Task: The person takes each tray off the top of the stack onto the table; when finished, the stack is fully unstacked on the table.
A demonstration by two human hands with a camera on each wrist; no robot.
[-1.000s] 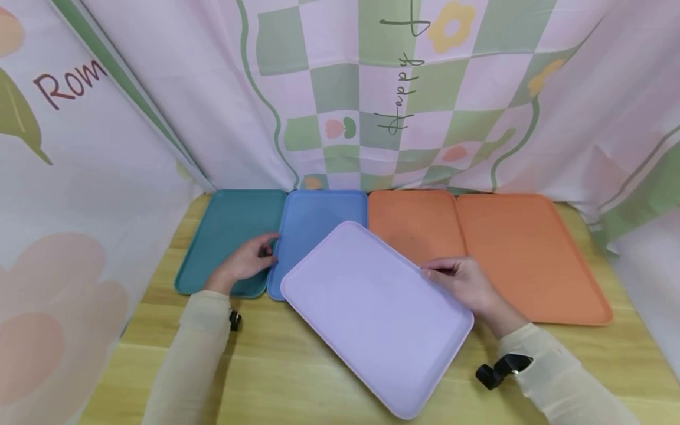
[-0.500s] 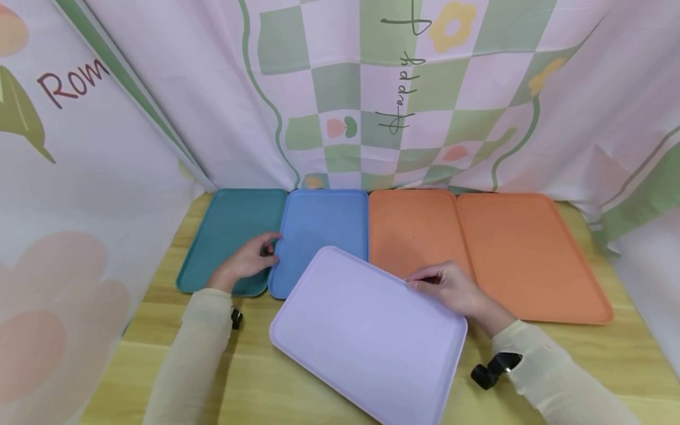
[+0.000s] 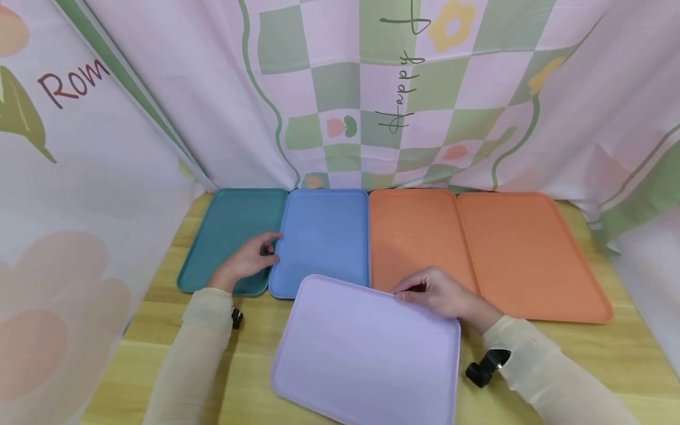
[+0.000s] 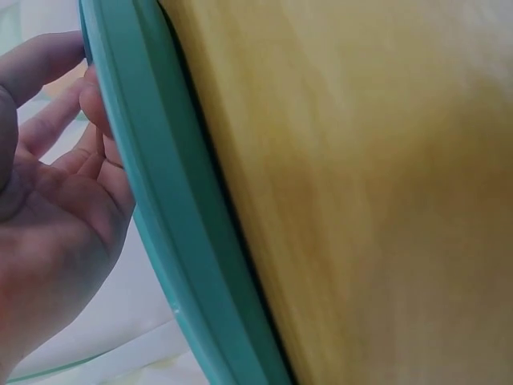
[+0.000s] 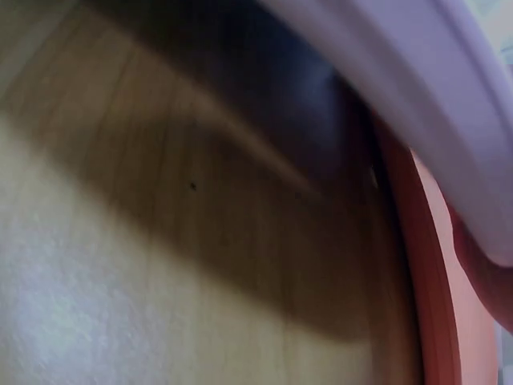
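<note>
My right hand (image 3: 438, 292) pinches the far rim of a lilac tray (image 3: 366, 354) between thumb and fingers. This tray is held slightly raised and tilted over the table's near side, its near edge cut off by the frame. In the right wrist view the lilac tray (image 5: 433, 88) crosses the upper right, above its shadow. My left hand (image 3: 247, 260) lies over the teal tray (image 3: 244, 215), fingertips and thumb at the left rim of the blue tray (image 3: 324, 242). In the left wrist view that hand (image 4: 64, 216) has loosely bent fingers beside the teal rim.
Two orange trays, one in the middle (image 3: 414, 230) and one at the right (image 3: 531, 260), continue the row along the back. A patterned curtain (image 3: 340, 88) hangs behind and at both sides. Wooden table (image 3: 255, 366) shows in front of the row.
My right hand has drawn the lilac tray toward me and turned it straighter, uncovering the blue and middle orange trays. The left hand has stayed in place.
</note>
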